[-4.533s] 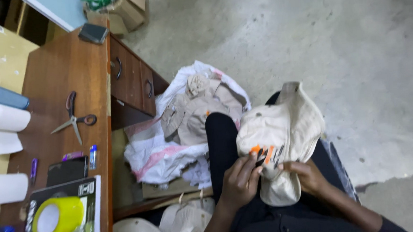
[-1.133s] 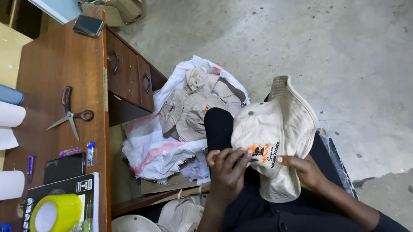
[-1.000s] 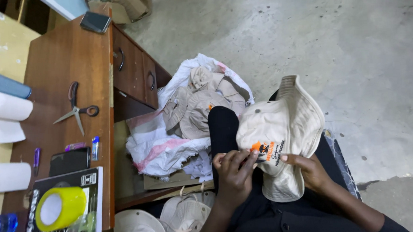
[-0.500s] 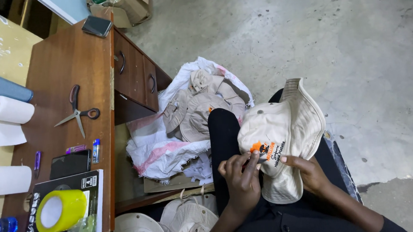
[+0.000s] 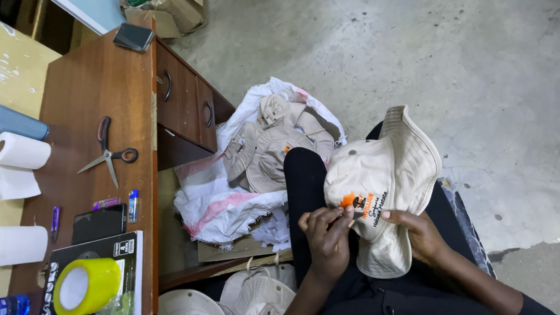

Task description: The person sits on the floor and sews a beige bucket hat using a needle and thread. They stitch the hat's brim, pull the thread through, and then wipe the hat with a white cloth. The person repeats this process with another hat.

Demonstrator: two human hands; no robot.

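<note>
Hands: both are closed on a beige bucket hat (image 5: 383, 177) held over the lap; the left hand (image 5: 325, 235) is curled with its fingertips pinched at the orange and black emblem (image 5: 359, 206), and the right hand (image 5: 418, 233) is wrapped under the brim with the thumb laid on the crown.
Far left: two paper rolls (image 5: 12, 159) and a blue bottle (image 5: 4, 312) are seen at the desk's edge.
Desk: a wooden desk (image 5: 97, 90) is occupied by scissors (image 5: 108, 154), a dark phone (image 5: 132, 37) at the far corner, a roll of yellow tape (image 5: 85, 287) set on a book (image 5: 122, 255), and a second dark device (image 5: 99, 223) beside small pens.
Floor, centre: more beige hats (image 5: 273, 145) are heaped on a white sack (image 5: 218, 205) just beside the drawers; pale hats (image 5: 236, 300) are also seen below the desk.
Right: bare concrete floor (image 5: 480, 70) is shown beyond the held hat.
</note>
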